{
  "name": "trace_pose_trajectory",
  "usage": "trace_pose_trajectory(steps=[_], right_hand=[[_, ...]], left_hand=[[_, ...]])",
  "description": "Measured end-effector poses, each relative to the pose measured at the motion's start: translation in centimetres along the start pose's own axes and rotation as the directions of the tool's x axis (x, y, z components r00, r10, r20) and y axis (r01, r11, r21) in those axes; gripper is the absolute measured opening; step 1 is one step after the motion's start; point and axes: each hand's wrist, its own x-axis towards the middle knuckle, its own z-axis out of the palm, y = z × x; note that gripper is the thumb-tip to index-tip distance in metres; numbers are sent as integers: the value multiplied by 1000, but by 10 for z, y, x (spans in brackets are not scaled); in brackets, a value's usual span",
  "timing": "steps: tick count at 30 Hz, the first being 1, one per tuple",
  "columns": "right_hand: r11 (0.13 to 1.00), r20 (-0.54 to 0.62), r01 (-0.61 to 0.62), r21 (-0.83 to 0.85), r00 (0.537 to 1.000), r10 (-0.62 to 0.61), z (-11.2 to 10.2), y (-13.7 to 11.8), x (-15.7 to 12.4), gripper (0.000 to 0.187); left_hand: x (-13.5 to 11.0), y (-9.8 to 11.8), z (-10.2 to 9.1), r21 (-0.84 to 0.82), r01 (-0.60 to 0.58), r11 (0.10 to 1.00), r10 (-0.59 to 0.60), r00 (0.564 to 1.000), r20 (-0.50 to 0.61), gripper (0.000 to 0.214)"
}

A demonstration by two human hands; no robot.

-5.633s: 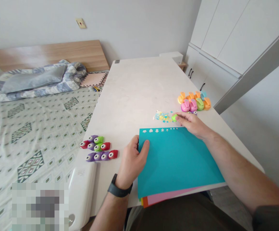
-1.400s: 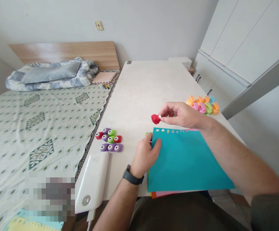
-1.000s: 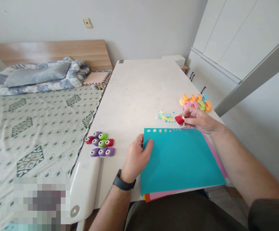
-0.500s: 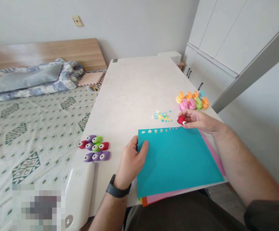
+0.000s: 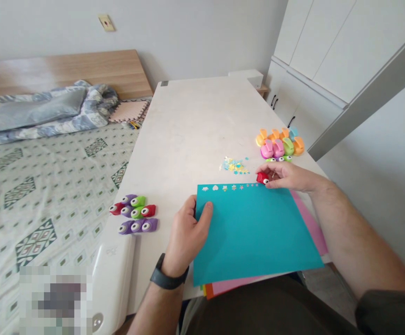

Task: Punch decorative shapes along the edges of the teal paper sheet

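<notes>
**Red craft punch pinched at the far edge of a teal sheet.**
Nearest, we see the left hand curled, gripping the left edge of the teal paper sheet, which lies over a pink sheet on the white table. The right hand pinches the red craft punch between its fingers, beside a row of punched shapes. Left of the sheet sit purple, green and red punches; farther off lie paper cutouts and pastel punches.
</notes>
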Motion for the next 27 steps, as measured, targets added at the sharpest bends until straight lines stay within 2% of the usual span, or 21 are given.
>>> trace_pose_trajectory(steps=[9, 27], right_hand=[[991, 6, 52, -126, 999, -51, -3, -12, -7, 44], [991, -14, 46, -127, 999, -48, -2, -15, -10, 42]], left_hand=[[0, -2, -2, 16, 8, 1000, -8, 1000, -9, 28], [0, -4, -1, 11, 23, 1000, -23, 999, -23, 28]])
